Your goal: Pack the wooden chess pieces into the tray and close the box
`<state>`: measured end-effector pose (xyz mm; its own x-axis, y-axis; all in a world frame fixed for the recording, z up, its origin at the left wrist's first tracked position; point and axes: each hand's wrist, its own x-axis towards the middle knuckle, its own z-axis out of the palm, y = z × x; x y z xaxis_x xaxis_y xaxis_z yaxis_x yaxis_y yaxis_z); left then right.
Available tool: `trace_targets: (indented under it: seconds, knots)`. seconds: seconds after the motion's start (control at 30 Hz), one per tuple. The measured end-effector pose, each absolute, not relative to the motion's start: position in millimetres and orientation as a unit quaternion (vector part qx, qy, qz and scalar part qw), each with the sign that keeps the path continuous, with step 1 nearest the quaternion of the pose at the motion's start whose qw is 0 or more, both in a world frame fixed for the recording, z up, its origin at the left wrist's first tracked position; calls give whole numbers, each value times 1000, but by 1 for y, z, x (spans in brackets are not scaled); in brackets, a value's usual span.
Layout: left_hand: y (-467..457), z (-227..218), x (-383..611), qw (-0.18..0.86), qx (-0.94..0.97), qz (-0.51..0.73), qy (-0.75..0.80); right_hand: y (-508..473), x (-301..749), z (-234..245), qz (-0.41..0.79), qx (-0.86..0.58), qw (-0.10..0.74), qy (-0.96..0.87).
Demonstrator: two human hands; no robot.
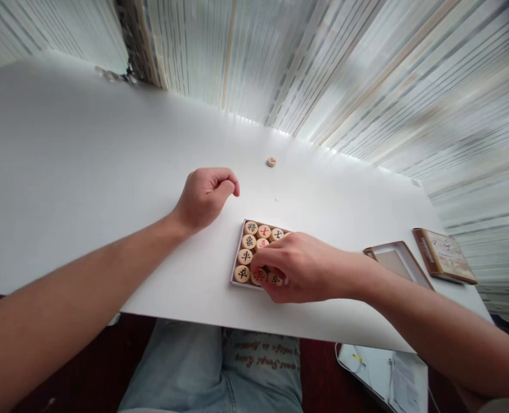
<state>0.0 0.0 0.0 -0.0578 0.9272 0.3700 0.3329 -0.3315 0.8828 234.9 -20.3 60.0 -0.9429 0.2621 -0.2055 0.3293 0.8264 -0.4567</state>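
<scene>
A shallow box holds round wooden Chinese chess pieces in rows, with black or red characters on top. My right hand is over the box's right part, hiding many of the pieces there. Its fingers are bent and closed at a Chinese chess piece among the lower rows; the fingertips are partly hidden. To the upper left of the box, my left hand is curled closed above the white table. Whatever it may hold is hidden inside the fingers. One loose red-marked piece lies on the table beyond both hands.
On the right of the white table lie an open box lid and a brown illustrated box. Striped curtains hang along the far edge. Below the front edge, a pale tray holds cables and a packet.
</scene>
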Motion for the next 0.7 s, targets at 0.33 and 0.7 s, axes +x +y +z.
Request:
trace_targets:
  seconds: [0.33, 0.7]
  knots:
    - [-1, 2, 3, 279, 632, 517, 505, -20, 259, 59, -307, 174, -76, 932]
    - [-1, 2, 2, 275, 630, 518, 509, -22, 242, 58, -283, 157, 21, 946]
